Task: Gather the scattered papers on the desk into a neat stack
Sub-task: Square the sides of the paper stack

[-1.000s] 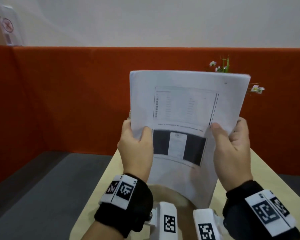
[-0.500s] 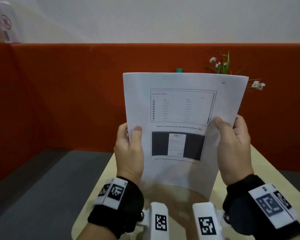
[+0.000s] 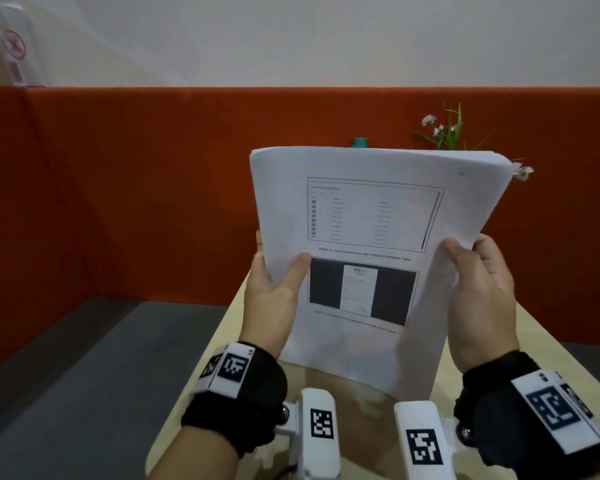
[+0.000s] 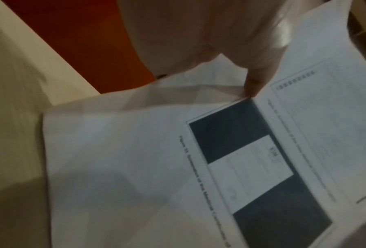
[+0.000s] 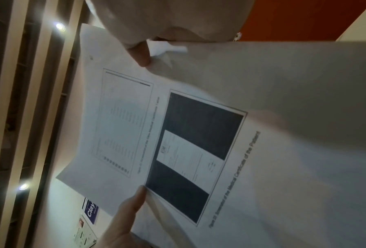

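A stack of white printed papers [image 3: 368,216] stands upright above the light wooden desk [image 3: 541,344], its lower edge near the desk top. The front sheet shows a table figure and a dark screenshot. My left hand [image 3: 274,296] grips the stack's left edge, thumb on the front. My right hand [image 3: 478,289] grips the right edge the same way. The left wrist view shows the papers [image 4: 220,159] under my left thumb [image 4: 256,83]. The right wrist view shows the papers [image 5: 198,142] with my right thumb [image 5: 141,55] on them.
An orange partition [image 3: 153,185] rises behind the desk. A small plant with pale flowers [image 3: 447,133] and a teal object [image 3: 360,143] peek over the stack's top edge. Grey floor [image 3: 84,375] lies left of the desk.
The stack has dropped slightly and tilted, its top edge leaning away, with both hands still gripping its sides.
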Action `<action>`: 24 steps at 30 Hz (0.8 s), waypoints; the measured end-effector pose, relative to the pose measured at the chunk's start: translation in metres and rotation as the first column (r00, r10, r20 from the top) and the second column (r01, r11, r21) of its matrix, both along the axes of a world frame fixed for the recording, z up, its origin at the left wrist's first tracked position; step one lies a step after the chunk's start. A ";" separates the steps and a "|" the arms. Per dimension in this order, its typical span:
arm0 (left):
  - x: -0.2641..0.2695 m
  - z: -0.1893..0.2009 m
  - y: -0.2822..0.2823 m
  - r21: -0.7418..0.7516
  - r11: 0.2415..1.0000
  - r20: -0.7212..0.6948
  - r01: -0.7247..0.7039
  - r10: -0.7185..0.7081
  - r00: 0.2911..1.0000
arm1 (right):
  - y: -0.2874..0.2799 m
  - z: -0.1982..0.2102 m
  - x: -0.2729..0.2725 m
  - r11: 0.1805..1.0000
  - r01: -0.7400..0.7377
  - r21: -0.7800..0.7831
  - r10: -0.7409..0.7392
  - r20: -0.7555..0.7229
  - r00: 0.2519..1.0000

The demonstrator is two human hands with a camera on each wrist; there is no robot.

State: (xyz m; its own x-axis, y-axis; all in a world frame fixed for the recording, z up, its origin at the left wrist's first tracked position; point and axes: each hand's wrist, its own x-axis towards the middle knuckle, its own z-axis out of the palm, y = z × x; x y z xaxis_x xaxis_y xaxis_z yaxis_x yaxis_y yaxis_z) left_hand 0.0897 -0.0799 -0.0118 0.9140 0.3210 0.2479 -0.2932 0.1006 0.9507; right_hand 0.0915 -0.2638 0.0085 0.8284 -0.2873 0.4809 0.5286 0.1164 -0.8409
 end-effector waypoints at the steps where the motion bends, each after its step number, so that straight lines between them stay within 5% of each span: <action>1: 0.000 0.001 0.000 -0.009 1.000 -0.005 0.014 -0.014 1.000 | 0.000 -0.002 0.000 1.000 -0.004 -0.010 0.004 -0.004 1.000; 5: -0.003 -0.002 -0.003 0.014 0.999 -0.021 0.032 -0.031 0.999 | -0.001 -0.014 -0.001 0.995 0.018 -0.093 -0.022 -0.042 0.999; 10: -0.001 0.004 -0.011 0.048 0.990 0.099 -0.132 0.127 0.987 | 0.002 -0.003 0.000 0.987 0.060 -0.152 -0.059 0.008 0.998; 18: -0.003 -0.003 -0.010 0.088 0.989 0.011 -0.122 0.121 0.993 | -0.008 -0.014 0.004 0.986 0.052 -0.157 -0.068 -0.098 0.993; 24: -0.005 -0.022 0.000 0.402 0.914 -0.237 0.056 0.045 0.970 | -0.020 -0.054 0.002 0.841 -0.130 -0.526 -0.140 -0.444 0.885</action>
State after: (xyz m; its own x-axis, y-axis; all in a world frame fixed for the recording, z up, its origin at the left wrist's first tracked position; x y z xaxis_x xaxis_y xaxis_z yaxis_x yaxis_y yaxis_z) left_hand 0.0842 -0.0796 -0.0338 0.9631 0.2348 0.1315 -0.0555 -0.3048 0.9508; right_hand 0.0937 -0.2837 -0.0453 0.9855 -0.1064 0.1325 0.0769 -0.4162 -0.9060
